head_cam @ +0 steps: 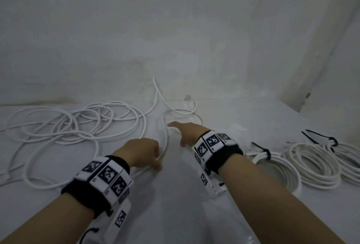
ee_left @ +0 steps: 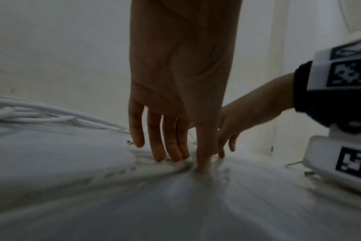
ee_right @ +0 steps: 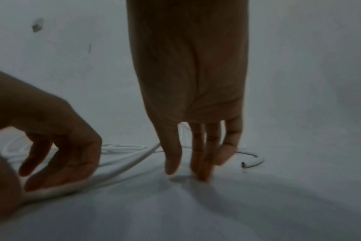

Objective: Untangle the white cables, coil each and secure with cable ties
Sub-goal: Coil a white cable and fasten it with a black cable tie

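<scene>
A loose tangle of white cable [head_cam: 68, 127] lies spread over the left of the white table [head_cam: 175, 195]. One strand of white cable [head_cam: 166, 142] runs from it between my hands. My left hand [head_cam: 158, 163] is curled low over this strand and pinches it against the table between thumb and fingers [ee_left: 171, 154]; the right wrist view shows the white cable [ee_right: 122, 168] passing under those fingers. My right hand [head_cam: 176, 134] reaches forward just right of the strand, fingers straight, with its fingertips [ee_right: 200, 176] touching the table and holding nothing.
Three finished coils [head_cam: 276, 167] [head_cam: 315, 164] [head_cam: 348, 156] bound with black cable ties [head_cam: 265, 152] sit on the right of the table. A loose black tie [ee_right: 249, 164] lies beyond my right fingers. A white wall [head_cam: 175, 29] stands close behind the table.
</scene>
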Demonstrator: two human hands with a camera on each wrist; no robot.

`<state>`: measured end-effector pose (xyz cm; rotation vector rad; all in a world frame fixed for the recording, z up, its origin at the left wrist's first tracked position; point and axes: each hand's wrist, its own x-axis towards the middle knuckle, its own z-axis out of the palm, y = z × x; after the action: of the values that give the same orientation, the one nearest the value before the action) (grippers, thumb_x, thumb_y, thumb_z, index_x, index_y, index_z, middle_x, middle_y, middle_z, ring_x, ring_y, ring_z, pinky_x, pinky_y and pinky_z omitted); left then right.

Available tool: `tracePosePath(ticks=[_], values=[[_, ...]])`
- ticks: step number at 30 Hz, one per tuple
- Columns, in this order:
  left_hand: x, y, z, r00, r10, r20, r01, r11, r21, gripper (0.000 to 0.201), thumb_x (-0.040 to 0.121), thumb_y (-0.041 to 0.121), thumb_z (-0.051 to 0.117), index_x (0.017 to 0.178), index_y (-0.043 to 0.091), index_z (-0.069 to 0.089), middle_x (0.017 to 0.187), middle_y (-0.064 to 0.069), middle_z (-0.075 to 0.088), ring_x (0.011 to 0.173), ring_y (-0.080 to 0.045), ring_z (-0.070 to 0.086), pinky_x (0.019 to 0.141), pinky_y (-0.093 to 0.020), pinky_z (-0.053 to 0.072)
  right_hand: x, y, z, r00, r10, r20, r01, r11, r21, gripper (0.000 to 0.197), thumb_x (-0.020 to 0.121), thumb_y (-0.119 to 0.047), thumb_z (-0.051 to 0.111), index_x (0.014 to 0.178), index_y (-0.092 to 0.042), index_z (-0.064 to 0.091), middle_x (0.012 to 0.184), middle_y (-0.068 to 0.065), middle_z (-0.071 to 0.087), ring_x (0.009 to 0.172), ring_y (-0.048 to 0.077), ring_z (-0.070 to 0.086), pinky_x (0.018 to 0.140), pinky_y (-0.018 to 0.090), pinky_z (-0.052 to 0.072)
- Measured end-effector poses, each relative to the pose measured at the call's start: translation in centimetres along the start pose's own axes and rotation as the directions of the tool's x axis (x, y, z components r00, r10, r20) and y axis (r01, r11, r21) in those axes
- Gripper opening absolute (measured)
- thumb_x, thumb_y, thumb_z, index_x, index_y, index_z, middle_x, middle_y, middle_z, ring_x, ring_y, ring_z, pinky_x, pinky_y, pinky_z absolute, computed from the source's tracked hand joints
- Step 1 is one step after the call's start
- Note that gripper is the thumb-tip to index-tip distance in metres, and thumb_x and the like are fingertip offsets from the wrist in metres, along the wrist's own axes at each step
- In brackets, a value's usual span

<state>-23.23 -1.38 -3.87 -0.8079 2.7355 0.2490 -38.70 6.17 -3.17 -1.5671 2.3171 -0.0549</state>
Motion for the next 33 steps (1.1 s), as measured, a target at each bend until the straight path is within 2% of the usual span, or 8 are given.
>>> tracePosePath(ticks=[4,7,13,17,22,26,31,33], values=[[-0.7,0.2,-0.1,0.997,0.046,-0.061,-0.053,0.99,-0.129,0.023,0.083,0.034,0.061,0.095,0.015,0.062,0.094,-0.001,0.064,0.083,-0.018,0.059,0.068,-0.028,0.042,0.7,-0.6,0.9,0.996,-0.094,0.008,0.094,0.994,-0.053,0.059,0.085,-0.007,0.062,0.135,-0.032,0.042,0.124,0.01,0.046,0.11,0.028,0.052,0.089,0.035,0.042],[-2.5,0.0,-1.7,0.94,0.027,-0.341,-0.195,0.861,-0.47,0.014,0.089,0.026,0.051,0.083,0.014,0.051,0.073,0.002,0.056,0.068,-0.02,0.051,0.064,-0.033,0.042,-0.3,-1.1,0.9,0.972,-0.124,-0.202,0.153,0.979,0.135,0.043,0.089,-0.013,0.06,0.128,-0.023,0.045,0.114,0.011,0.05,0.099,0.027,0.056,0.087,0.037,0.045],[-7.4,-1.3,-6.8,0.505,-0.052,-0.861,-0.588,0.71,-0.388,0.006,0.074,0.018,0.047,0.074,0.013,0.049,0.045,0.005,0.041,0.043,-0.009,0.029,0.048,-0.024,0.026,-2.0,-2.5,-1.4,0.914,-0.069,-0.401,0.151,0.972,0.178,0.017,0.093,-0.024,0.053,0.106,-0.013,0.059,0.104,0.01,0.061,0.092,0.026,0.059,0.074,0.032,0.045],[-9.9,-2.0,-9.4,0.358,-0.162,-0.92,-0.627,0.688,-0.365,0.009,0.08,0.015,0.047,0.078,0.007,0.05,0.05,0.003,0.037,0.047,-0.009,0.026,0.047,-0.022,0.022,-3.6,-3.0,-1.0,0.929,-0.027,-0.37,0.114,0.97,0.216,0.018,0.093,-0.018,0.049,0.099,-0.01,0.064,0.108,0.008,0.062,0.097,0.024,0.057,0.072,0.028,0.037],[-11.3,-3.5,-10.5,0.33,-0.27,-0.905,-0.486,0.773,-0.408,0.013,0.097,0.015,0.036,0.102,0.011,0.048,0.073,-0.001,0.052,0.06,-0.016,0.044,0.059,-0.034,0.034,-6.4,-3.9,-0.7,0.863,-0.139,-0.486,0.202,0.976,0.078,0.027,0.097,-0.004,0.035,0.122,-0.007,0.045,0.107,0.016,0.06,0.095,0.031,0.058,0.071,0.034,0.042],[-11.7,-5.4,-9.8,0.362,-0.215,-0.907,-0.075,0.963,-0.259,0.026,0.099,0.021,0.042,0.114,0.009,0.059,0.105,-0.02,0.052,0.102,-0.036,0.046,0.078,-0.042,0.037,-9.3,-4.9,-1.1,0.85,-0.412,-0.329,0.288,0.885,-0.366,0.026,0.103,-0.025,0.034,0.111,-0.011,0.054,0.097,0.012,0.065,0.084,0.029,0.057,0.069,0.034,0.034],[-12.4,-6.7,-7.8,0.363,-0.086,-0.928,0.112,0.993,-0.048,0.022,0.095,0.016,0.052,0.104,0.009,0.071,0.09,-0.023,0.053,0.09,-0.04,0.048,0.07,-0.043,0.034,-11.4,-4.5,-1.9,0.453,-0.736,-0.503,0.12,0.609,-0.784,0.011,0.083,-0.021,0.062,0.072,-0.019,0.062,0.079,0.002,0.052,0.077,0.022,0.044,0.075,0.037,0.036],[-12.9,-7.1,-7.3,0.358,-0.075,-0.931,0.127,0.991,-0.031,0.024,0.095,0.018,0.052,0.102,0.008,0.072,0.082,-0.022,0.054,0.078,-0.039,0.052,0.06,-0.039,0.034,-12.0,-4.3,-2.2,0.429,-0.663,-0.613,0.011,0.683,-0.731,0.02,0.086,-0.026,0.047,0.072,-0.019,0.058,0.071,0.004,0.051,0.067,0.024,0.046,0.063,0.035,0.028]])
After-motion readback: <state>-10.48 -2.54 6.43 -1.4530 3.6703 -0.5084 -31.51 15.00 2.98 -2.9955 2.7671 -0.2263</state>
